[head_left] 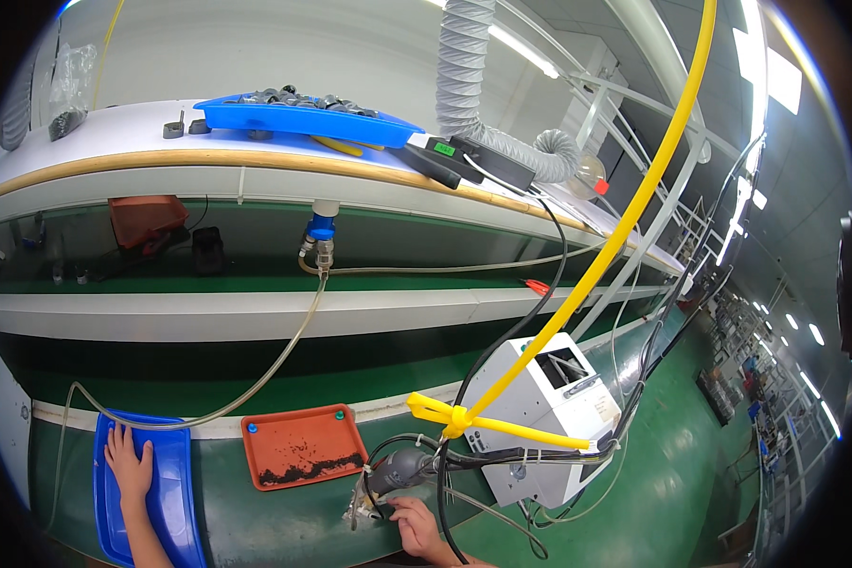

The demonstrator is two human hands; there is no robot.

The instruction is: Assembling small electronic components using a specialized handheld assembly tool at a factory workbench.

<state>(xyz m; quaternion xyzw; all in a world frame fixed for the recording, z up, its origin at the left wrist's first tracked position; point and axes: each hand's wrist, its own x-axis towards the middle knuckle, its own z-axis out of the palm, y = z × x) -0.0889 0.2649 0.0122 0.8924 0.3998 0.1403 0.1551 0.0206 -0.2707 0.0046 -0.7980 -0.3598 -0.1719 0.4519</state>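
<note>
A factory line curves under strip lights, its green counter running below a long white shelf. Largest near the worker is the white box-shaped machine, to the right of the orange tray; a blue tray lies left of that tray. The left hand rests flat and open inside the blue tray. The right hand, just right of and below the orange tray, touches a grey power tool hung with black cables; whether it grips cannot be told. Steadying the tool squarely would likely serve best. The dark debris in the orange tray is unidentifiable.
</note>
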